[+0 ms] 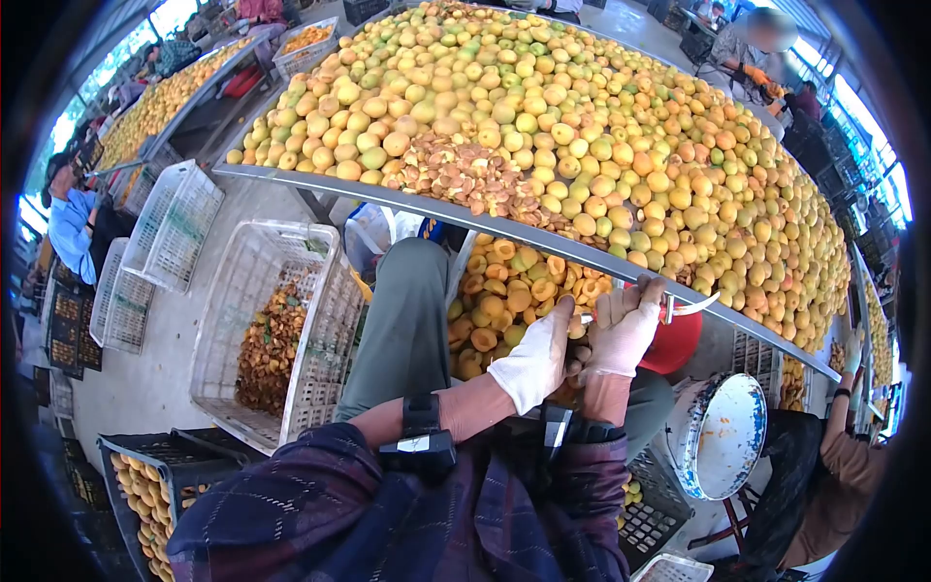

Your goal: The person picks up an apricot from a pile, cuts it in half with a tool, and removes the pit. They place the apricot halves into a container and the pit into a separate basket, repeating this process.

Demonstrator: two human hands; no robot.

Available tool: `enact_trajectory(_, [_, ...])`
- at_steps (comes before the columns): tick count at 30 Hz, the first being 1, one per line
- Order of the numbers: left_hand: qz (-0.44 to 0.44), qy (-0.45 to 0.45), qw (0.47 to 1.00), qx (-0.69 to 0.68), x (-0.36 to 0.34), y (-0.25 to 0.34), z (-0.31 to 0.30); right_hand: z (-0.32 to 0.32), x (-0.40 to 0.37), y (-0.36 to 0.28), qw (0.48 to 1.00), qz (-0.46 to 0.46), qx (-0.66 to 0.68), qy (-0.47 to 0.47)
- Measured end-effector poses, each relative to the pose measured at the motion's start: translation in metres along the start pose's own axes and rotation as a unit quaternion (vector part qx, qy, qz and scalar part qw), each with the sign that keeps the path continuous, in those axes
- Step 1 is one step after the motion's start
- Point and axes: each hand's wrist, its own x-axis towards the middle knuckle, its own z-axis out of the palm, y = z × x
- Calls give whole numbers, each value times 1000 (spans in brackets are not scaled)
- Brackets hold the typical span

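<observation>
My right hand [623, 335], in a pale fingerless glove, is closed around a metal hand tool [690, 306] with curved handles at the table edge. My left hand [535, 361], gloved the same way, is closed just left of it near the tool's tip; what it grips, if anything, is hidden. Beneath both hands, halved orange fruit [514, 291] fills a container between my knees. Whole yellow-orange fruit [582, 126] covers the table in front, with a pile of brown pits [465, 177] near its edge.
The metal table edge [436, 209] runs just beyond my hands. A white crate [218, 339] with brown scraps stands left. At right are a red object [676, 339], a white bucket [732, 436] and a co-worker's arm [842, 407]. Black crates [179, 451] hold fruit lower left.
</observation>
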Motion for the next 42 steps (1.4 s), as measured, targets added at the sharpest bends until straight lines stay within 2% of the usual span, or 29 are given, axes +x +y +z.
enact_trajectory(3, [-6, 10, 1000, 5, -1, 3, -1, 0, 0, 6, 1000, 19, 8, -12])
enact_trajectory(5, [-32, 56, 995, -73, 3, 3, 1, 1, 1, 7, 999, 31, 15, -26])
enact_trajectory(8, [-46, 42, 995, -83, 2, 4, -2, 2, -1, 9, 998, 56, 8, -11])
enact_trajectory(11, [-68, 17, 987, -143, 20, -2, -16, -1, 4, 10, 989, 79, 94, -82])
enact_trajectory(13, [-87, 22, 983, -159, 18, 2, -17, -1, 5, 10, 995, 58, 63, -56])
enact_trajectory(15, [-54, 8, 989, -138, 8, 17, -11, 5, 7, 0, 993, -22, 77, -85])
enact_trajectory(16, [-12, -8, 990, -141, 9, 21, -16, 10, 3, -11, 997, -52, 40, -47])
enact_trajectory(17, [26, -78, 993, -87, 19, 27, -30, 6, 2, -25, 998, -27, -14, -51])
enact_trajectory(19, [24, -131, 989, -60, 27, 36, -42, -5, -1, -35, 958, -17, -279, -71])
enact_trajectory(20, [23, -87, 991, 102, 12, 49, -30, -6, -4, -34, 909, 13, -395, -130])
enact_trajectory(21, [28, -120, 973, 196, 5, 53, -25, -7, -11, -29, 843, 43, -504, -184])
enact_trajectory(22, [121, -175, 908, 360, 8, 58, -28, -20, -16, -14, 858, 53, -461, -219])
enact_trajectory(23, [210, -220, 805, 509, 8, 66, -28, -18, -20, -16, 879, 100, -422, -198])
enact_trajectory(24, [120, -228, 853, 453, 3, 71, -26, -18, -23, -20, 877, 144, -431, -156])
enact_trajectory(25, [121, -228, 852, 455, 4, 75, -26, -20, -26, -23, 873, 187, -437, -112])
enact_trajectory(26, [119, -205, 842, 484, 6, 78, -26, -27, -25, -10, 914, 124, -375, -92])
enact_trajectory(27, [117, -179, 832, 512, 7, 83, -26, -28, -25, -12, 916, 123, -372, -92])
enact_trajectory(28, [86, -105, 871, 473, -3, 98, -13, -26, -24, -15, 913, 136, -380, -59])
enact_trajectory(29, [146, -73, 883, 440, -6, 113, -7, -27, -22, -16, 909, 148, -388, -26])
enact_trajectory(30, [212, -33, 878, 429, 15, 126, -19, -48, -11, -5, 883, 113, -451, -58])
enact_trajectory(31, [303, 52, 843, 441, 31, 136, -20, -54, -9, 2, 872, 73, -476, -90])
enact_trajectory(32, [348, 84, 789, 499, 45, 154, -22, -59, -8, 10, 871, 25, -479, -107])
enact_trajectory(33, [446, 185, 632, 606, 61, 162, -25, -65, -5, 18, 868, -24, -480, -123])
enact_trajectory(35, [436, 190, 604, 639, 71, 171, -9, -75, 0, 21, 895, -41, -423, -134])
enact_trajectory(37, [428, 136, 604, 658, 94, 163, 10, -85, 1, 12, 924, 127, -358, -39])
enact_trajectory(38, [432, 96, 583, 681, 107, 155, 20, -91, 2, 15, 927, 104, -359, -38])
enact_trajectory(39, [491, 56, 524, 693, 130, 143, 25, -95, 3, 10, 927, 104, -358, -33])
enact_trajectory(41, [452, 27, 475, 754, 165, 125, 48, -77, -7, -6, 944, 177, -278, -20])
enact_trajectory(42, [450, 24, 476, 755, 180, 119, 59, -79, -5, -2, 950, 163, -266, -11])
